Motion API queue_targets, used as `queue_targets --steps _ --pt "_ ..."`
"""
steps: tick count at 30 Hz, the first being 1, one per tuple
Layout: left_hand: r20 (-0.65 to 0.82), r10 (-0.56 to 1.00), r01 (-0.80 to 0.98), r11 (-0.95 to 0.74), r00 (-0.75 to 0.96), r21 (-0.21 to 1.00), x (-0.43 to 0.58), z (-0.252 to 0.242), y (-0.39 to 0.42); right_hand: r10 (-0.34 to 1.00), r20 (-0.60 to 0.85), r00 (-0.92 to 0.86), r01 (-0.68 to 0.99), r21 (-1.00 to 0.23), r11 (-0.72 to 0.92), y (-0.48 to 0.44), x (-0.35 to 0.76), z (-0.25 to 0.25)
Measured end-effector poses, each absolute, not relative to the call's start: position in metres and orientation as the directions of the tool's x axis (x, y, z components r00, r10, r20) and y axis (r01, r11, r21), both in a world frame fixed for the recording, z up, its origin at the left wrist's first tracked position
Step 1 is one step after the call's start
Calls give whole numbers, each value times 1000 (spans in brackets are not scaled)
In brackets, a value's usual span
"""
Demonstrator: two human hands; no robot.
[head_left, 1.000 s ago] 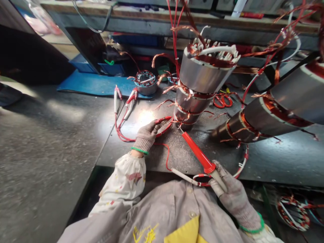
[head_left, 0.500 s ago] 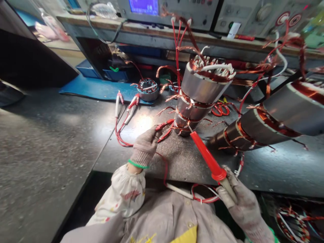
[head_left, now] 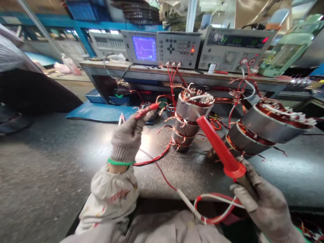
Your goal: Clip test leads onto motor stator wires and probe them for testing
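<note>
My gloved left hand (head_left: 128, 136) pinches a red alligator clip (head_left: 148, 109), raised above the bench to the left of a stack of motor stators (head_left: 193, 113). In my gloved right hand (head_left: 265, 199) is a red test probe (head_left: 217, 146) with a grey handle. The probe slants up and left, and its tip appears in front of the upper stator; whether it touches cannot be told. Copper wire ends stick out between the stacked stators. A red lead (head_left: 164, 173) and a looped red and white cable (head_left: 215, 221) run below my hands.
A second, leaning stator stack (head_left: 273, 126) stands at the right. Behind, a shelf (head_left: 149, 71) carries a tester with a purple screen (head_left: 144, 47), another meter (head_left: 235, 50) and a green jug (head_left: 288, 50). Orange-handled scissors (head_left: 215, 124) lie behind the stacks. A blue mat (head_left: 101, 113) is at left.
My left hand has lifted the clip up and away from the lower stators. The probe tip has left the lower wires and moved upward. The view has tilted up.
</note>
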State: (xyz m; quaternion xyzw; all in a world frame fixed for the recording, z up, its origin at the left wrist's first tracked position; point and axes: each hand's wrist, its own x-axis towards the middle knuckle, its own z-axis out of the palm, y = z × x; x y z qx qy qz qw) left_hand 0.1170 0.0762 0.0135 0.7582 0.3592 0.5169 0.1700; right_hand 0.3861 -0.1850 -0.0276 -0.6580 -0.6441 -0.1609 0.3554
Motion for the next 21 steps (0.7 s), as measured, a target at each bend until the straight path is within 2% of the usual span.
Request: queue_targets --steps 3,8,11,15,18,21 --pt "709 642 346 -762 291 547 129 33 80 703 704 106 960 -257 112 -167 386 -18" --pt "677 662 380 -746 323 547 140 35 38 718 687 107 953 -276 123 -185 384 -25" --pt "684 611 273 -791 398 548 146 23 5 720 677 152 961 -271 52 -224 379 -35" --pt "652 586 84 -771 481 632 179 8 -18 702 659 271 950 -302 -83 -274 382 -49" --pt "655 563 73 -783 504 617 217 9 -21 675 655 340 931 -334 -144 -301 398 -55" --pt "682 589 137 -791 434 597 260 20 -18 592 663 458 884 -409 -226 -310 420 -51"
